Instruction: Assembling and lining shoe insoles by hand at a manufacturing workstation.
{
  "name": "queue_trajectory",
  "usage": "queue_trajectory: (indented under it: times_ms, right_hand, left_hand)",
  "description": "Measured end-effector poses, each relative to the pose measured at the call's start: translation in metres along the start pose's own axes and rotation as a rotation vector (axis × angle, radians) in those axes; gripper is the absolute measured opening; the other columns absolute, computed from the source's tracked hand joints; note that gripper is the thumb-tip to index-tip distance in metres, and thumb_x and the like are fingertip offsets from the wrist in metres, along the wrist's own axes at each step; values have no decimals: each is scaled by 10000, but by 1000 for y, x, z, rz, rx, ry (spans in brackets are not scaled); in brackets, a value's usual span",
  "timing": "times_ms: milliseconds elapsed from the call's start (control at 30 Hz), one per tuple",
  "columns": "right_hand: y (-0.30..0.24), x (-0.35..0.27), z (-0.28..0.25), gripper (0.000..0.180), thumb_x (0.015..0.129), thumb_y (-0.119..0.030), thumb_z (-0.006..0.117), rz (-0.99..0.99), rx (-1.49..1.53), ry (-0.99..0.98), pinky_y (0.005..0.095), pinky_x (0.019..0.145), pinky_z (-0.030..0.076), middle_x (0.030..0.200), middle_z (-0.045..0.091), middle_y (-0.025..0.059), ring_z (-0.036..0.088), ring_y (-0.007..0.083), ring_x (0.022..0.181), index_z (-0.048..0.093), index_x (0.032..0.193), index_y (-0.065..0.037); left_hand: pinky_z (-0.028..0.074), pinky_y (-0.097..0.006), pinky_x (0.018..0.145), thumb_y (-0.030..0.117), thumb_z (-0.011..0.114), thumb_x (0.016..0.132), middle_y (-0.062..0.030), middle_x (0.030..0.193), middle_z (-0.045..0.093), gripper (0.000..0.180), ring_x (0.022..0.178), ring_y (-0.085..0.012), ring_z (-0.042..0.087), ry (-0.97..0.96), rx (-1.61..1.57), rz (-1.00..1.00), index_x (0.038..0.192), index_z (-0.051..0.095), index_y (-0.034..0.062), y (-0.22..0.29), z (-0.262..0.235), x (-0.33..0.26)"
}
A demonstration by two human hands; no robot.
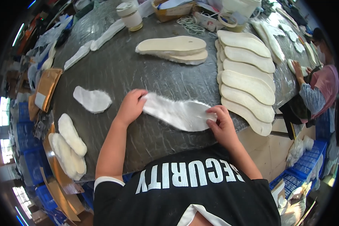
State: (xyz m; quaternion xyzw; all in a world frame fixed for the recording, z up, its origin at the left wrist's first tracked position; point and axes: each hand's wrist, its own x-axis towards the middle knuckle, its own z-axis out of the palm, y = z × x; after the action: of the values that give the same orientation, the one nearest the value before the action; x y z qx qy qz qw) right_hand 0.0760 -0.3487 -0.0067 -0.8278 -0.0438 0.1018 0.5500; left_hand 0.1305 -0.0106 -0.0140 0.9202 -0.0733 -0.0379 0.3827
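Note:
Between my hands is a white insole (177,113) with fuzzy edges, its smooth face up, close above or on the dark table (113,79). My left hand (132,105) pinches its left end. The thumb and fingers of my right hand (223,126) close on its right end. Left of my left hand lies a shorter white insole piece (92,100) with a fluffy rim. Beyond the held insole, cream insoles (171,44) are stacked with their fleece side down. On the right, several cream insoles (248,84) overlap in a row.
Fleecy insoles (71,147) lie at the table's left front edge, near a brown package (48,89). At the back stand a lidded jar (130,17), a cardboard box (173,12) and a white bucket (241,9). A co-worker (322,86) sits at the right, beside blue crates (301,171).

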Motion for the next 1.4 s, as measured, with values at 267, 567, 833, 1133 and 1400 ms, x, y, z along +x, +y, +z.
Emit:
queue_trajectory:
  times_ms: [267,567,833,1133,1400]
  right_hand:
    - [9,0,-8,371,875,-293,671,-454,-520,-129,449,919,456,1225,526,168,548,349,1083,646,1243,-254]
    - [15,10,-42,289,937,-222,606,-205,142,-49,377,811,507,989,648,154,636,311,904,640,1148,-28]
    - [15,112,-105,225,835,-219,704,-134,-868,289,474,914,414,1068,625,119,538,322,1089,682,1006,-74]
    - [43,123,-96,152,808,-207,691,-265,-706,354,434,894,344,947,624,55,529,279,1063,664,923,-113]
    - [35,132,-104,68,840,-81,643,-496,-351,265,328,762,417,853,559,55,515,225,925,587,878,-91]
  left_hand:
    - [467,-228,703,-109,661,739,-9,854,596,262,783,-91,566,167,-662,-546,963,608,15,-19,-14,-121]
    - [449,-225,794,-113,640,814,-28,910,603,125,834,-101,567,450,-776,-541,889,624,-14,-5,17,-181]
    - [433,-248,828,-59,597,881,-75,1018,578,102,931,-141,551,366,-140,-203,961,647,-21,9,13,-190]
    - [362,-322,991,-103,557,807,-111,1099,567,224,1052,-193,511,438,-1132,-115,942,638,56,-27,8,-207]
    - [420,-363,944,-79,565,768,-127,1102,609,212,1052,-269,551,478,52,23,946,620,22,56,-16,-120]
